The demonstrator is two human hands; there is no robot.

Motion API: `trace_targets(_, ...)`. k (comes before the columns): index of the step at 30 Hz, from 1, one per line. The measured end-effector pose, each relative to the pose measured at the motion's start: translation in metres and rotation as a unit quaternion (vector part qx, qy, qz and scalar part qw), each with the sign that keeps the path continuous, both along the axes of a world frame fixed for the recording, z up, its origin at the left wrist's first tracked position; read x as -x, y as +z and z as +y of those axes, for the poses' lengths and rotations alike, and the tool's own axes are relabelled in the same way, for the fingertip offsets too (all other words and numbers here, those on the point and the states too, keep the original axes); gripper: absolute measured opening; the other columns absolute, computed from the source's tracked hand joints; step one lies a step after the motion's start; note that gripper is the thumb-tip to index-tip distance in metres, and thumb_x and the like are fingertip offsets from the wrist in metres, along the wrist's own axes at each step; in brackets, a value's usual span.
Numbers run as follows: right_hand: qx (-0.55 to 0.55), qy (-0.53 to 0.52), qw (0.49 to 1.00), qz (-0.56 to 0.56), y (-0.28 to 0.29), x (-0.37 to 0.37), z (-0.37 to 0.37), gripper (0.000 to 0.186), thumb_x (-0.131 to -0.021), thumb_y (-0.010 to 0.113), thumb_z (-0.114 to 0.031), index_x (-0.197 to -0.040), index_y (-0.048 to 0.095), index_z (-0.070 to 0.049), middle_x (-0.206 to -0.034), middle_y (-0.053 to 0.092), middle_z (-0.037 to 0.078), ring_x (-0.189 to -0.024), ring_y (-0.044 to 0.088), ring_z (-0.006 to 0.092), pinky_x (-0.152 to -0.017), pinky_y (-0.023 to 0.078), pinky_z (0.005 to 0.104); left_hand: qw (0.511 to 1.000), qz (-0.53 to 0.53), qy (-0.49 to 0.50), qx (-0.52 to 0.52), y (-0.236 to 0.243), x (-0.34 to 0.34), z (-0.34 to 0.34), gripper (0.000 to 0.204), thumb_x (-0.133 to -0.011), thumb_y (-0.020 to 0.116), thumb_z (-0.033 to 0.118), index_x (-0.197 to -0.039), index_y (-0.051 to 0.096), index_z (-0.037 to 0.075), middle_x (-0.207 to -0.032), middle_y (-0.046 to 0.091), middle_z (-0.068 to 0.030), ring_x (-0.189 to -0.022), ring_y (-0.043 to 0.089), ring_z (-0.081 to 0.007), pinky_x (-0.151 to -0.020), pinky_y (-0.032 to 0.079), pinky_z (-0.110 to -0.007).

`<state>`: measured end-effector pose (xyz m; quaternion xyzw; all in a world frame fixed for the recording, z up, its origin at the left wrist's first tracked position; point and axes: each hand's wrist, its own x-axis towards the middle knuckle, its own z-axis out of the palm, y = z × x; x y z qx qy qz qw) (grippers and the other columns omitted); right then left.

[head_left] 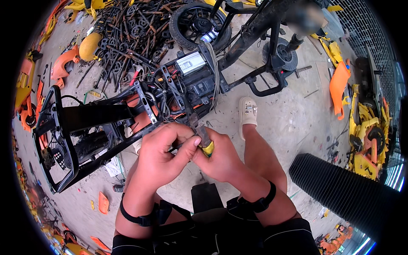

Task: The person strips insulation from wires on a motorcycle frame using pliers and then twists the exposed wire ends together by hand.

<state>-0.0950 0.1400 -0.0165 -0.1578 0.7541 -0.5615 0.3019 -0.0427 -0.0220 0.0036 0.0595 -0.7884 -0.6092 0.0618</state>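
Note:
My right hand (219, 157) is closed round a hand tool (204, 137) with a worn grey metal part and a yellow-and-green grip. The tool's exact kind is partly covered by my fingers. Against it, my left hand (168, 153) is closed in a pinch, thumb tip beside the metal. What the left fingers hold is hidden. Just beyond both hands lies the opened black frame of a scooter (97, 112), with tangled wires (168, 100) in its middle. A silver boxed unit (191, 62) sits on its black tray, and a bundle of grey cable (214, 72) hangs beside it.
Rusty metal rods and sprockets (131, 34) are heaped at the far left. A wheel with a tyre (199, 25) lies behind the frame. Orange panels (340, 87) and yellow parts (367, 157) line the right side. A black ribbed tube (335, 182) juts in at lower right.

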Motion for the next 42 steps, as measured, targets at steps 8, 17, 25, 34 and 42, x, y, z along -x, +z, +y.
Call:
trace_targets(8, -0.008, -0.004, 1.0, 0.002, 0.0002, -0.0004, -0.0003, 0.024, -0.086, 0.071, -0.021, -0.098, 0.063, -0.002, -0.078, 0.068, 0.019, -0.075, 0.069, 0.0406, -0.064, 0.053, 0.0421, 1.0, 0.002, -0.004, 0.018, 0.0002, 0.0008, -0.0001, 0.013, -0.085, 0.078, 0.005, -0.088, 0.065, 0.002, -0.076, 0.068, -0.0076, -0.066, 0.063, -0.0182, -0.062, 0.05, -0.029)
trace_targets(17, -0.009, -0.006, 1.0, 0.009, -0.0026, -0.0021, -0.0007, 0.024, -0.086, 0.071, -0.021, -0.097, 0.062, -0.002, -0.077, 0.068, 0.019, -0.075, 0.069, 0.0421, -0.064, 0.053, 0.0429, 1.0, 0.003, 0.0, 0.025, -0.0001, -0.0009, 0.0007, 0.012, -0.085, 0.077, 0.004, -0.089, 0.066, 0.001, -0.075, 0.067, -0.0081, -0.065, 0.062, -0.0188, -0.061, 0.05, -0.029)
trace_targets(25, -0.01, -0.003, 1.0, 0.004, -0.0026, -0.0022, -0.0004, 0.024, -0.087, 0.071, -0.021, -0.098, 0.062, -0.001, -0.076, 0.068, 0.019, -0.074, 0.069, 0.0403, -0.064, 0.053, 0.042, 1.0, -0.001, -0.002, 0.027, 0.0011, -0.001, 0.0003, 0.012, -0.085, 0.077, 0.004, -0.09, 0.067, 0.001, -0.076, 0.067, -0.0082, -0.064, 0.062, -0.0185, -0.06, 0.05, -0.029)
trace_targets(34, -0.011, -0.007, 1.0, 0.004, -0.0004, -0.0018, 0.0, 0.025, -0.087, 0.071, -0.022, -0.098, 0.063, -0.001, -0.074, 0.068, 0.017, -0.071, 0.07, 0.0364, -0.064, 0.053, 0.0399, 0.999, 0.008, -0.004, 0.043, 0.0024, 0.0003, 0.0008, 0.012, -0.085, 0.077, 0.004, -0.088, 0.066, 0.002, -0.076, 0.066, -0.008, -0.065, 0.062, -0.0189, -0.06, 0.05, -0.029)
trace_targets(42, -0.004, -0.015, 1.0, 0.008, -0.0017, -0.0032, -0.0018, 0.024, -0.087, 0.071, -0.022, -0.096, 0.062, -0.001, -0.074, 0.068, 0.019, -0.072, 0.07, 0.0386, -0.064, 0.053, 0.0413, 0.999, 0.004, -0.002, 0.033, 0.0018, -0.0006, 0.0005, 0.011, -0.084, 0.077, 0.004, -0.087, 0.066, 0.002, -0.076, 0.067, -0.0076, -0.065, 0.062, -0.0192, -0.061, 0.049, -0.03)
